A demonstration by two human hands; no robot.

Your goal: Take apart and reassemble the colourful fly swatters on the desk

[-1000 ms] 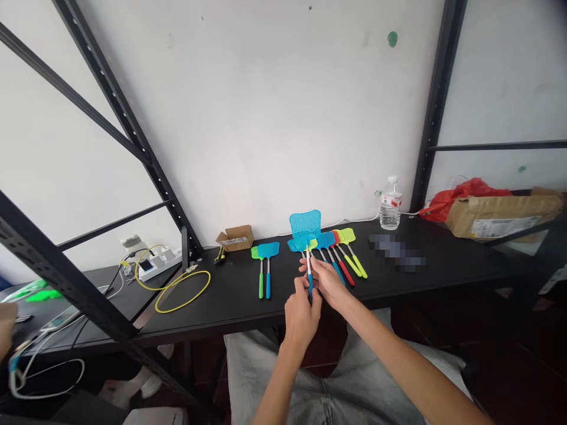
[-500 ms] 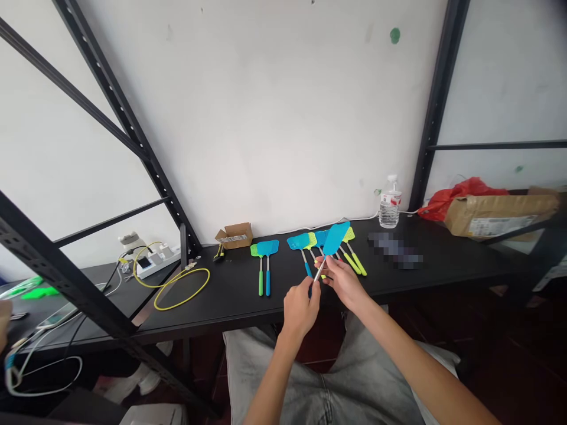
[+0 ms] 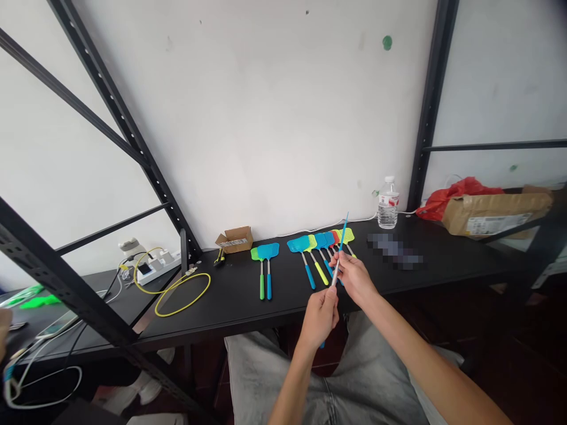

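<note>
A blue fly swatter point(image 3: 344, 231) is held over the front of the black table, its head seen edge-on as a thin line. My left hand point(image 3: 319, 317) is closed around its lower end, and a bit of blue handle shows beneath the fist. My right hand point(image 3: 355, 277) pinches the metal shaft just under the head. Behind my hands lies a row of several fly swatters, blue point(image 3: 299, 244), yellow point(image 3: 321, 273) and red point(image 3: 335, 238), partly covered by my right hand. Further left, a green swatter point(image 3: 261, 286) and another blue swatter point(image 3: 268, 251) lie side by side.
On the black table point(image 3: 230, 298) stand a small open carton point(image 3: 235, 239) and a water bottle point(image 3: 388, 203). A yellow cable point(image 3: 183, 308) loops near a power strip point(image 3: 159, 267). At right are a cardboard box point(image 3: 496, 213) and red bag point(image 3: 460, 190). Black shelf posts point(image 3: 432, 100) rise at both sides.
The held swatter has turned from showing its broad face to edge-on. Both hands have shifted right, the left also lower and nearer to me, uncovering more of the row.
</note>
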